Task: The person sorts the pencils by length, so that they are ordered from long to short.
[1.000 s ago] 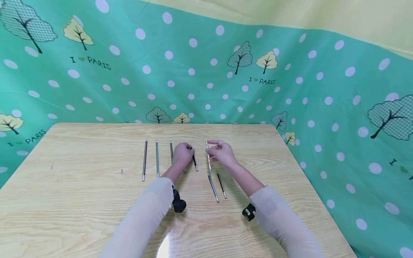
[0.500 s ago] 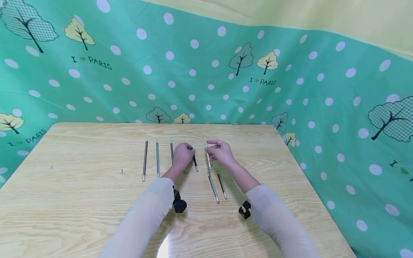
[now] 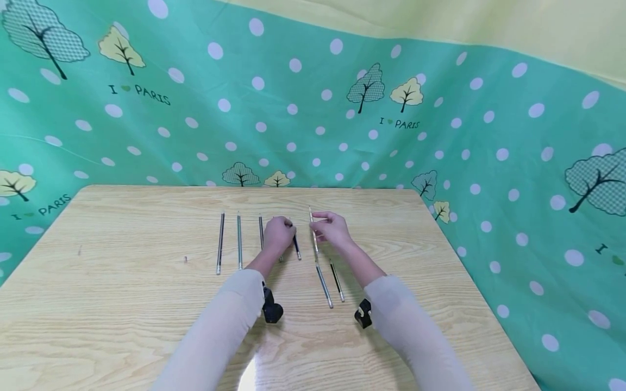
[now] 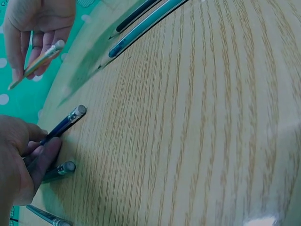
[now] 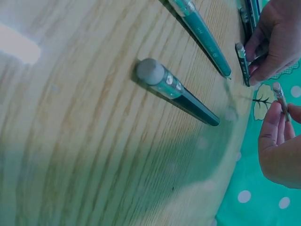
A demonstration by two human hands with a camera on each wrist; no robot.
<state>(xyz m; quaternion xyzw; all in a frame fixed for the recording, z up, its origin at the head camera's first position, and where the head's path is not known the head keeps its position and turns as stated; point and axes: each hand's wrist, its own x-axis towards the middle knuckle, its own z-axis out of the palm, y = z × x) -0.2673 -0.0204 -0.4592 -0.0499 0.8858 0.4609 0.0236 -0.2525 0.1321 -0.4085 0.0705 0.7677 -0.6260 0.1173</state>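
My left hand pinches a dark blue pencil lying on the table; in the left wrist view its eraser end points away from the fingers. Beside it, a green pencil is partly covered by this hand. My right hand holds a pale yellowish pencil between thumb and fingers, raised off the table, as the right wrist view shows its eraser end. Below that hand lie a blue pencil and a black pencil, side by side and slightly slanted.
Left of the left hand, a dark pencil, a teal pencil and another dark pencil lie roughly parallel. A tiny scrap sits further left on the wooden table. Green dotted cloth hangs behind the table and along its right.
My right hand has shifted slightly left with the pale pencil, closer to the left hand. The left hand and the pencils lying on the table stay in place.
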